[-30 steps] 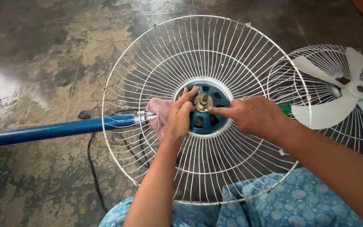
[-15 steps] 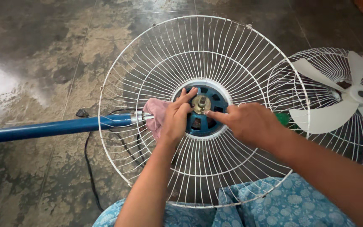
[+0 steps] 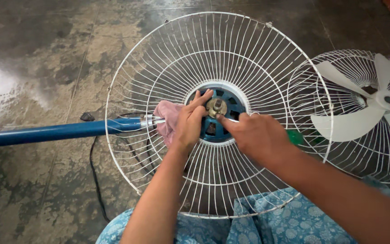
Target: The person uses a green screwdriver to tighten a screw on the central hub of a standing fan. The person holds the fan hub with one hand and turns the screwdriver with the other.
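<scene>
The round white wire fan guard (image 3: 217, 113) lies on the floor (image 3: 32, 54), light and springy; best gripped at its blue hub (image 3: 216, 129). Left hand (image 3: 188, 124) clutches a pink cloth (image 3: 165, 119); right hand (image 3: 251, 135) pinches the brass nut (image 3: 216, 107).

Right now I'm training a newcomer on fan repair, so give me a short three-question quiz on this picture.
1. True or false: the fan blade is mounted on the hub between the hands.
2. What lies under the left hand: A a pink cloth, B a screwdriver, C a brush?
3. Which way does the blue pole run from the wire guard?

Key
1. False: it lies in a second guard at the right, on the floor.
2. A: the pink cloth.
3. To the left. The right hand reaches the hub from the other side.
</scene>
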